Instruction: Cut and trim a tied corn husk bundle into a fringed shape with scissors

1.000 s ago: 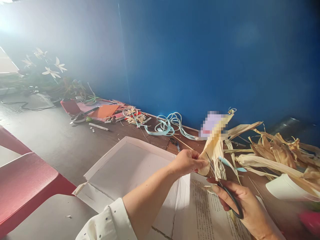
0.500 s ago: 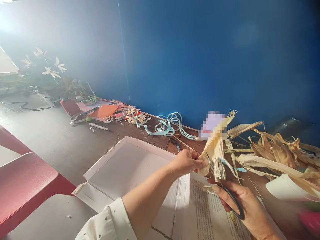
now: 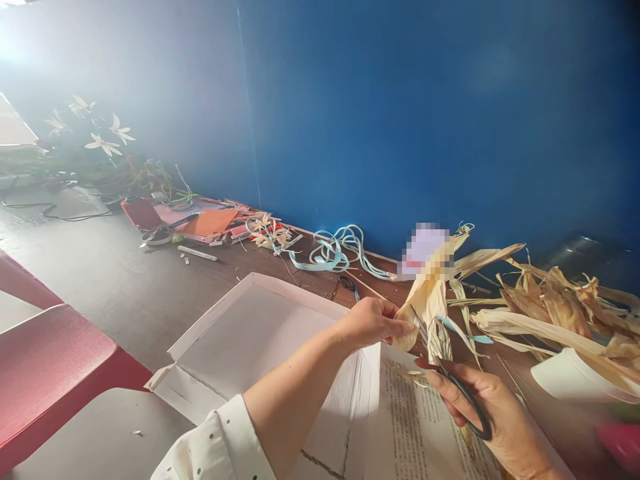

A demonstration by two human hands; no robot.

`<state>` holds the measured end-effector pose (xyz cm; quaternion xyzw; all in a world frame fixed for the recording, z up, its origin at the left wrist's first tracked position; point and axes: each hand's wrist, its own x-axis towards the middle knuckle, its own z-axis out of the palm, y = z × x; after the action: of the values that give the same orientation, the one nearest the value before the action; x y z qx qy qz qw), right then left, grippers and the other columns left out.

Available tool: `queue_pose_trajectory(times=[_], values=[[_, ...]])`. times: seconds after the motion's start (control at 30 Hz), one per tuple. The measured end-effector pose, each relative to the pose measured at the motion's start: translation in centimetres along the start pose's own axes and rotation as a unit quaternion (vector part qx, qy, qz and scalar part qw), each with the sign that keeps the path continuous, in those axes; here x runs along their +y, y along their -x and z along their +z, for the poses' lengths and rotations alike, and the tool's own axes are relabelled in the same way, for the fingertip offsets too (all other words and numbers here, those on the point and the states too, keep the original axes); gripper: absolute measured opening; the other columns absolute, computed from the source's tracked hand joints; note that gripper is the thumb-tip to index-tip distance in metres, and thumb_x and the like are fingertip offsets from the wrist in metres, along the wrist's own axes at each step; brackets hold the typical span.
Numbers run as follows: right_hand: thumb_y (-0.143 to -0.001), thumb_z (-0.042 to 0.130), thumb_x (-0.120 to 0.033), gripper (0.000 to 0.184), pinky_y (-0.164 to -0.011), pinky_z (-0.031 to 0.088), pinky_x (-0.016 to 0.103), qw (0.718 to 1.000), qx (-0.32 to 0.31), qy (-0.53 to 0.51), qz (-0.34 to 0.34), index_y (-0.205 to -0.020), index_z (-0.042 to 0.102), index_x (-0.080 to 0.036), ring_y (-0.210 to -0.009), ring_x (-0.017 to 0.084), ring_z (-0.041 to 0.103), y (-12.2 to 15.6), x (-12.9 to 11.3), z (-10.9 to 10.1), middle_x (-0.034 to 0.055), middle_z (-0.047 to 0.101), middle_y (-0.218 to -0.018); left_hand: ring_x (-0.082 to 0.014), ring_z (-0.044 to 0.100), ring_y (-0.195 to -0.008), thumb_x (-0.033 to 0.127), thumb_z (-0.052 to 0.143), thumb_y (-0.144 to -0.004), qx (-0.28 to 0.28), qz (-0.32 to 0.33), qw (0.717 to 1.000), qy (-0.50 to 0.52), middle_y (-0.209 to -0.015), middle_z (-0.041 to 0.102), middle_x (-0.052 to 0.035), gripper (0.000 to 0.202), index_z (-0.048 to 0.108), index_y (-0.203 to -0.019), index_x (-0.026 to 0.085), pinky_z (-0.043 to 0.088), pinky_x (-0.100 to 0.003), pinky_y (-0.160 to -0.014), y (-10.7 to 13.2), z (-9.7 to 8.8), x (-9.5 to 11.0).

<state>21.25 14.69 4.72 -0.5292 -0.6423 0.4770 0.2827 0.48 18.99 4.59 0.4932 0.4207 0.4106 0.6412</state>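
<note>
Between the thumb and fingers of my left hand is the edge of a pale dried corn husk. My right hand grips the black handles of a pair of scissors; the blades point up and left, lying against the husk near my left fingertips. Below the blades hang crinkled husk strips. Under both hands lie a printed sheet and an opened white cardboard box. A blurred patch covers part of the husk's upper end.
More dried husks pile up at the right beside a white paper cup. Light-blue cord, small scissors and coloured paper lie along the blue wall. A red box stands at the left, with husk flowers further back.
Almost nothing differs. Both hands stay in place with the husk and the scissors; the scissors' handle has shifted very slightly.
</note>
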Motion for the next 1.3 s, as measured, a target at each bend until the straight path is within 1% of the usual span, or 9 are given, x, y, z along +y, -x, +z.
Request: queue_pose_trajectory(times=[0.23,0.33,0.53,0.67,0.83,1.0,1.07,1.2,1.3], values=[[-0.073,0.071,-0.065,0.051,-0.045,0.033,0.021,1.000,-0.003,0.016,-0.008,-0.086,0.071,-0.015,-0.047,0.011,0.039,-0.1,0.3,-0.1,-0.0027,0.041,-0.051,-0.0091,0.046,-0.059,0.052,0.077,-0.058,-0.009,0.007,1.000,-0.014,-0.064,0.054,0.0006,0.044,0.064,-0.073,0.012,0.036,-0.023,-0.059,0.0,-0.4,0.0],[-0.073,0.070,-0.064,0.051,-0.045,0.033,0.021,1.000,-0.009,0.017,-0.006,-0.083,0.070,-0.014,-0.047,0.011,0.038,0.0,0.1,-0.1,-0.0026,0.041,-0.052,-0.0094,0.047,-0.060,0.052,0.077,-0.060,-0.014,0.007,1.000,-0.022,-0.065,0.054,0.0003,0.044,0.064,-0.074,0.012,0.036,-0.023,-0.060,0.0,-0.5,0.0],[-0.072,0.070,-0.065,0.053,-0.045,0.032,0.022,1.000,-0.018,0.018,0.008,-0.083,0.069,-0.014,-0.047,0.011,0.037,0.2,-0.4,-0.2,-0.0034,0.039,-0.052,-0.0096,0.046,-0.061,0.050,0.075,-0.061,-0.022,0.009,0.999,-0.047,-0.065,0.053,0.0010,0.041,0.065,-0.076,0.013,0.035,-0.024,-0.060,0.2,-0.8,0.0],[-0.075,0.066,-0.067,0.054,-0.045,0.033,0.022,0.999,-0.032,0.043,0.001,-0.080,0.068,-0.013,-0.047,0.011,0.039,0.0,0.2,-0.4,-0.0019,0.042,-0.052,-0.0086,0.044,-0.060,0.046,0.075,-0.062,-0.021,0.013,0.998,-0.050,-0.064,0.053,0.0023,0.037,0.065,-0.076,0.013,0.033,-0.024,-0.059,0.4,-1.0,0.3],[-0.077,0.065,-0.069,0.057,-0.045,0.034,0.021,0.997,-0.056,0.050,-0.004,-0.084,0.067,-0.013,-0.047,0.011,0.040,-0.5,1.2,-0.9,-0.0021,0.043,-0.053,-0.0070,0.041,-0.057,0.046,0.076,-0.061,-0.029,0.011,0.999,-0.035,-0.062,0.051,0.0036,0.038,0.063,-0.073,0.013,0.029,-0.023,-0.056,0.7,-1.1,0.8],[-0.081,0.062,-0.068,0.060,-0.048,0.038,0.023,0.996,-0.069,0.058,-0.018,-0.100,0.067,-0.011,-0.048,0.013,0.045,-1.2,2.5,-1.2,-0.0016,0.047,-0.055,-0.0067,0.041,-0.056,0.045,0.078,-0.058,-0.005,-0.013,1.000,-0.017,-0.062,0.051,0.0030,0.039,0.060,-0.070,0.013,0.028,-0.023,-0.054,0.7,-0.6,1.0],[-0.080,0.065,-0.066,0.058,-0.048,0.037,0.024,0.997,-0.056,0.045,-0.025,-0.100,0.067,-0.012,-0.048,0.013,0.045,-1.4,2.6,-1.2,-0.0024,0.046,-0.053,-0.0066,0.042,-0.056,0.043,0.078,-0.057,0.007,-0.011,1.000,-0.003,-0.062,0.052,0.0030,0.037,0.058,-0.070,0.014,0.029,-0.022,-0.053,0.7,-0.5,0.9],[-0.078,0.069,-0.063,0.052,-0.047,0.036,0.024,0.998,-0.042,0.018,-0.037,-0.094,0.068,-0.014,-0.047,0.014,0.043,-1.3,2.4,-1.0,-0.0027,0.045,-0.050,-0.0059,0.042,-0.054,0.038,0.077,-0.059,0.030,-0.009,0.999,0.007,-0.061,0.052,0.0033,0.032,0.058,-0.068,0.014,0.029,-0.020,-0.051,0.6,-0.3,0.7],[-0.080,0.068,-0.061,0.051,-0.048,0.038,0.023,0.998,-0.048,0.006,-0.048,-0.099,0.067,-0.013,-0.049,0.014,0.044,-1.3,2.2,-0.9,-0.0025,0.048,-0.052,-0.0051,0.041,-0.051,0.034,0.076,-0.061,0.040,-0.002,0.999,0.016,-0.059,0.051,0.0037,0.028,0.058,-0.067,0.014,0.028,-0.019,-0.048,0.4,-0.1,0.5]])
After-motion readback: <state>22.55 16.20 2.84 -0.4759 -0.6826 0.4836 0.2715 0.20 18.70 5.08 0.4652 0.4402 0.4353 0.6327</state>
